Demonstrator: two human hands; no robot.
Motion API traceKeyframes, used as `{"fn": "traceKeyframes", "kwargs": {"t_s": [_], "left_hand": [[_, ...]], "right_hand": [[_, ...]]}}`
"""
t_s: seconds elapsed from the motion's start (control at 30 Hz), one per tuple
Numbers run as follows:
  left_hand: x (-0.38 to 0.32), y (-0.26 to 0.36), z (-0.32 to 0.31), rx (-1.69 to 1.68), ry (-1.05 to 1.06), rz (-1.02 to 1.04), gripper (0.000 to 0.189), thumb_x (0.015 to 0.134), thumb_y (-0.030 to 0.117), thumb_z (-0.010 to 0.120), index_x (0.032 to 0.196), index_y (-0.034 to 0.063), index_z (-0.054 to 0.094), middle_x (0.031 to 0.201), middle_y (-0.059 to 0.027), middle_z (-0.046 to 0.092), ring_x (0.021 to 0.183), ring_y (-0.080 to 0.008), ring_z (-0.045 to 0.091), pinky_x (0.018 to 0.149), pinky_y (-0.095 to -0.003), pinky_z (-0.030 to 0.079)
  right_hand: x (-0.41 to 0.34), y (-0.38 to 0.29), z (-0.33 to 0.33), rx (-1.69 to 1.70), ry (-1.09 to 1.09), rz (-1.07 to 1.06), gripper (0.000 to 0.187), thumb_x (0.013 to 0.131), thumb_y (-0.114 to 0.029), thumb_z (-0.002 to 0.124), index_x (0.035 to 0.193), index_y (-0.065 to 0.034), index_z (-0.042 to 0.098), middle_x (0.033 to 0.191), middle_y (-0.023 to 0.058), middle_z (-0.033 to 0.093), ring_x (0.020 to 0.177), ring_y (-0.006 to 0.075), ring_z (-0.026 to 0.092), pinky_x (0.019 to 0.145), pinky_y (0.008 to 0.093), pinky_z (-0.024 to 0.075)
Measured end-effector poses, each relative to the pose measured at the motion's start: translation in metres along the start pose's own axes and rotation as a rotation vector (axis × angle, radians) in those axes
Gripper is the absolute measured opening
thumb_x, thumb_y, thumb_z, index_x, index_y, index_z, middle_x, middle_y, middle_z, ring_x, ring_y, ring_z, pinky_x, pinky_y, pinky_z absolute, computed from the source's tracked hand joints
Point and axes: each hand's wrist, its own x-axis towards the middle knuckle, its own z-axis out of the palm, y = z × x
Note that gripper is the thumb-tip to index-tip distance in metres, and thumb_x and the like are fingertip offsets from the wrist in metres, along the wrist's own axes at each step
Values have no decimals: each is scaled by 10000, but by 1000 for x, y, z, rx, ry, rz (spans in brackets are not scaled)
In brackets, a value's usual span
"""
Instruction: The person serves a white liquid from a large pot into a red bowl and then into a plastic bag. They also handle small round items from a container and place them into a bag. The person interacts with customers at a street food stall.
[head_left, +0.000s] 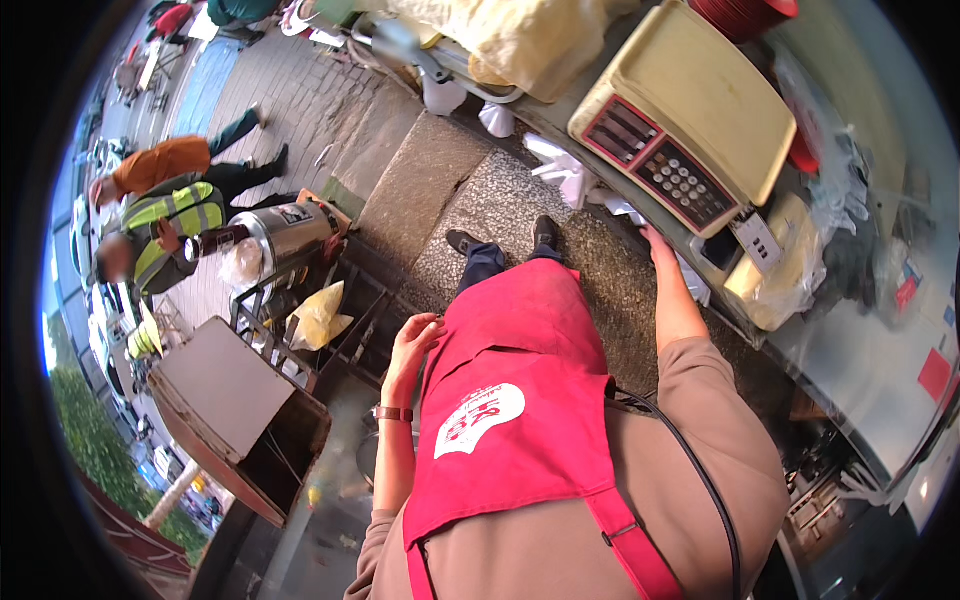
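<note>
My left hand (412, 346) hangs beside the red apron (517, 337) with its fingers loosely bent and nothing visible in it; a brown-strapped watch (393, 414) is on that wrist. On the other side, my right hand (659, 246) reaches to the counter's edge, close to white plastic bags (559, 166) hanging there. Its fingertips are partly hidden, so whether it grips a bag is unclear. Above this hand on the counter stands a cream electronic scale (697, 97) with a keypad. A white power strip (756, 238) and a dark phone-like device (716, 249) lie beside the scale.
Behind my left hand are a metal rack holding a yellow plastic bag (318, 318), a steel cylinder (289, 229) and a worn open box (232, 405). A person in a reflective vest (176, 217) and one in orange (161, 163) are beyond. Red plates (742, 16) are stacked past the scale.
</note>
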Motion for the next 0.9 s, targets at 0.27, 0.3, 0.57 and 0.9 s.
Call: {"fn": "traceKeyframes", "kwargs": {"t_s": [0.27, 0.3, 0.57, 0.9], "left_hand": [[64, 30, 110, 241, -270, -108, 749, 1024, 443, 721, 1555, -10, 452, 1406, -160, 641, 1275, -223, 641, 1061, -361, 515], [76, 31, 126, 202, -334, -184, 743, 1028, 443, 714, 1553, -10, 449, 1413, -164, 635, 1277, -231, 640, 1084, -370, 510], [117, 33, 213, -179, -327, -136, 381, 953, 136, 801, 1296, 15, 688, 1177, -77, 738, 1050, -213, 718, 947, -366, 581], [119, 44, 219, -201, -224, -126, 372, 1047, 333, 693, 1319, 82, 656, 1224, -62, 711, 1057, -213, 693, 933, -405, 582]], "right_hand": [[-145, -46, 41, 317, -497, 492, 234, 1067, -307, 682, 1054, -73, 685, 860, 46, 718, 735, 181, 720, 639, 317, 625], [-165, -54, 39, 343, -524, 508, 238, 1060, -321, 692, 1032, -85, 682, 858, 39, 711, 755, 182, 724, 661, 322, 627], [-249, -94, 31, 377, -518, 611, 273, 989, -337, 791, 1112, -117, 685, 893, 17, 715, 779, 171, 708, 745, 346, 625], [-271, -89, 57, 256, -457, 442, 182, 1054, -179, 672, 1199, -69, 687, 935, 2, 744, 777, 150, 729, 675, 311, 621]]}}
